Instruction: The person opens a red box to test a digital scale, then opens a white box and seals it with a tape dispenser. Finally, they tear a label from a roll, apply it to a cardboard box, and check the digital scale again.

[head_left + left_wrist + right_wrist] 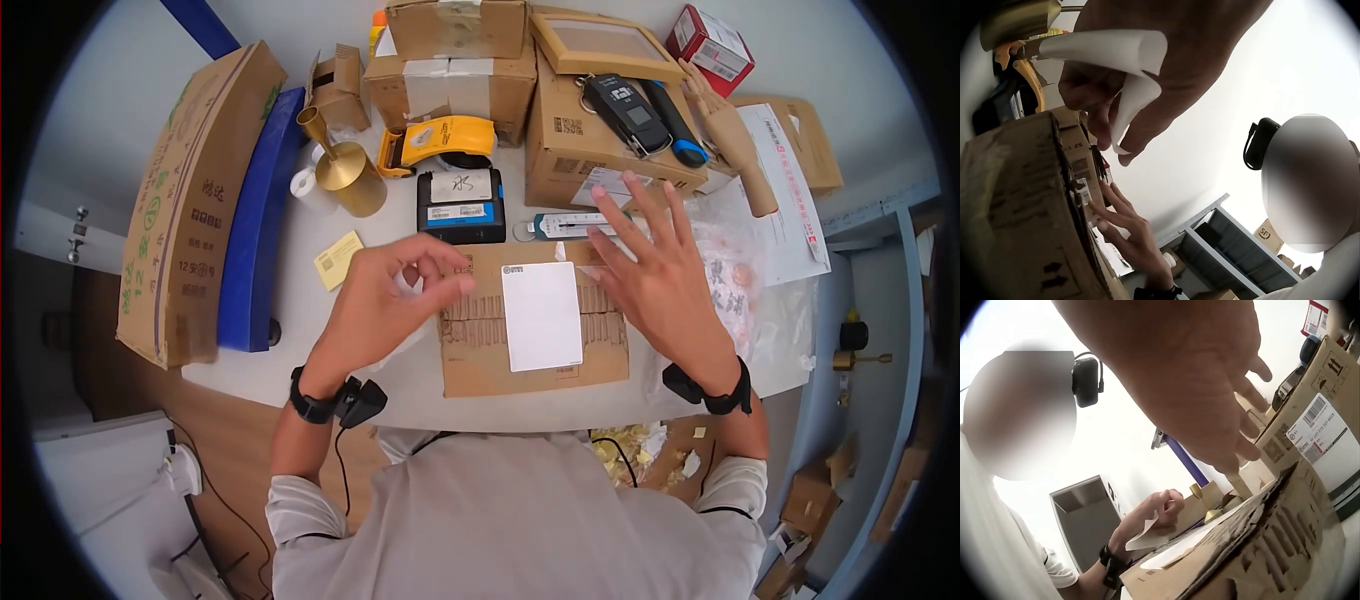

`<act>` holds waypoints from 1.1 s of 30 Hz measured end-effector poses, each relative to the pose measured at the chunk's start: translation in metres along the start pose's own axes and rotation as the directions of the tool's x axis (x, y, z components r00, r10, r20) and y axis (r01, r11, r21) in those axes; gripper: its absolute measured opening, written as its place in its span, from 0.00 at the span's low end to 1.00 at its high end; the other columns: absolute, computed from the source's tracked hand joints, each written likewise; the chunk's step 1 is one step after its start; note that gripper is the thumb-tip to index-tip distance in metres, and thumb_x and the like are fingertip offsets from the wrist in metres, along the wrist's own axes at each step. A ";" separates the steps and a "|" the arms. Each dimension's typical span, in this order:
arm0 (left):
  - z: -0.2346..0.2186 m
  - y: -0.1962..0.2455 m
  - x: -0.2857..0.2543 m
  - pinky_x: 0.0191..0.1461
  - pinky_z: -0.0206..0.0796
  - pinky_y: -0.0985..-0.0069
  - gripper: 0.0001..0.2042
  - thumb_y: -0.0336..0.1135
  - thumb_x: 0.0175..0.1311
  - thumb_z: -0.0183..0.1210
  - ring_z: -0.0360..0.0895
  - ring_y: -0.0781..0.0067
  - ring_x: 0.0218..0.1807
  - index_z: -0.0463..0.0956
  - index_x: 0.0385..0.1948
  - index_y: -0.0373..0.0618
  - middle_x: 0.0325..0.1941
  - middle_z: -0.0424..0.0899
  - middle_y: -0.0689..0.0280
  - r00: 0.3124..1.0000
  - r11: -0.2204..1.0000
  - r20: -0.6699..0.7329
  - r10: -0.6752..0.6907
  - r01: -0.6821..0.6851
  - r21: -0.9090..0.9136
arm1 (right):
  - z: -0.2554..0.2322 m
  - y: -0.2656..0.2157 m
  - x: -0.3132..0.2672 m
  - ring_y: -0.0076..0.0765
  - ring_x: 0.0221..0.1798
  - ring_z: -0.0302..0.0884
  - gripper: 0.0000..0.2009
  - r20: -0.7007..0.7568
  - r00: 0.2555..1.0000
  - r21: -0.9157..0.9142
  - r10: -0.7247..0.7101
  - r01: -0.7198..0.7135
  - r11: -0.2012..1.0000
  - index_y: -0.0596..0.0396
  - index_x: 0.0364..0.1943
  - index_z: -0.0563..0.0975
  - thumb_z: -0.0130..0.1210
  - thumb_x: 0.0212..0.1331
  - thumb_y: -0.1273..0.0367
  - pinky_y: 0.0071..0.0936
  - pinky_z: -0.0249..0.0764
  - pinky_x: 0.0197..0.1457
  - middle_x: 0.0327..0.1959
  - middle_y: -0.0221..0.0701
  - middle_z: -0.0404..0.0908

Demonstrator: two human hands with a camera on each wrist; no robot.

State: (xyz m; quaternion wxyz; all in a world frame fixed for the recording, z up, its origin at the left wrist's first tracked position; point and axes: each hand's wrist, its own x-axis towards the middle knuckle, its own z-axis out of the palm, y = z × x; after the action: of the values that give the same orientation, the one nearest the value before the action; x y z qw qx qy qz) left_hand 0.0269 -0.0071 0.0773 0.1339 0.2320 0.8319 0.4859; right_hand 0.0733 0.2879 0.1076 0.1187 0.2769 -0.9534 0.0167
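Observation:
A cardboard box (470,370) lies in front of the person, with a white label (543,320) on its top. Over the box's left side is the left hand (385,295), thumb and index finger brought together. A curled strip of white paper (1141,59) hangs from those fingers in the left wrist view; the right wrist view shows the same paper (1145,536) below the hand. The right hand (660,285) has its fingers spread above the box's right edge and holds nothing. Its palm fills the top of the right wrist view.
Behind the box stand a black label printer (461,215), a yellow tape dispenser (440,140) and stacked cartons (450,90). A brass-coloured vessel (350,180) and a yellow note (338,260) are on the left. Clear plastic packaging (740,280) lies at the right, near a wooden hand model (735,145).

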 end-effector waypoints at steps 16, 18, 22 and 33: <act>0.046 0.051 0.042 0.48 0.66 0.76 0.36 0.67 0.78 0.23 0.70 0.76 0.47 0.67 0.63 0.43 0.50 0.70 0.65 0.999 0.869 0.033 -0.020 0.034 -0.494 | -0.004 -0.011 0.017 0.13 0.17 0.64 0.07 0.346 0.906 0.902 0.244 -0.392 0.180 0.59 0.39 0.85 0.67 0.63 0.69 0.20 0.58 0.24 0.15 0.22 0.74; 0.045 0.048 0.042 0.48 0.67 0.76 0.36 0.66 0.78 0.23 0.70 0.75 0.49 0.66 0.63 0.43 0.51 0.71 0.65 0.999 0.857 0.033 -0.036 0.048 -0.514 | -0.025 0.012 0.003 0.19 0.20 0.69 0.07 0.162 0.980 0.916 -0.118 -0.105 0.387 0.58 0.40 0.87 0.66 0.64 0.69 0.21 0.61 0.24 0.19 0.24 0.78; 0.029 0.043 0.039 0.48 0.73 0.72 0.22 0.50 0.77 0.48 0.76 0.68 0.48 0.75 0.58 0.42 0.56 0.77 0.64 0.960 0.939 -0.053 0.276 -0.281 -0.196 | -0.059 0.054 -0.013 0.33 0.30 0.80 0.11 -0.761 0.315 0.648 -0.566 0.349 -0.677 0.57 0.44 0.87 0.63 0.68 0.64 0.26 0.76 0.29 0.36 0.38 0.88; 0.049 0.009 0.005 0.76 0.66 0.62 0.15 0.34 0.67 0.62 0.73 0.57 0.70 0.81 0.54 0.40 0.69 0.77 0.61 0.688 0.681 0.498 0.528 -0.693 0.236 | -0.028 0.056 -0.017 0.37 0.41 0.86 0.32 0.228 0.972 0.937 0.049 -0.233 0.261 0.58 0.59 0.80 0.78 0.48 0.60 0.29 0.80 0.44 0.38 0.36 0.88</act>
State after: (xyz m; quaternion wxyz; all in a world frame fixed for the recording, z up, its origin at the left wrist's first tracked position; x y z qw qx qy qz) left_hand 0.0471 0.0360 0.0609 0.0714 0.6158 0.7398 0.2615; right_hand 0.0639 0.3471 0.1329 -0.1473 0.2066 -0.7773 0.5757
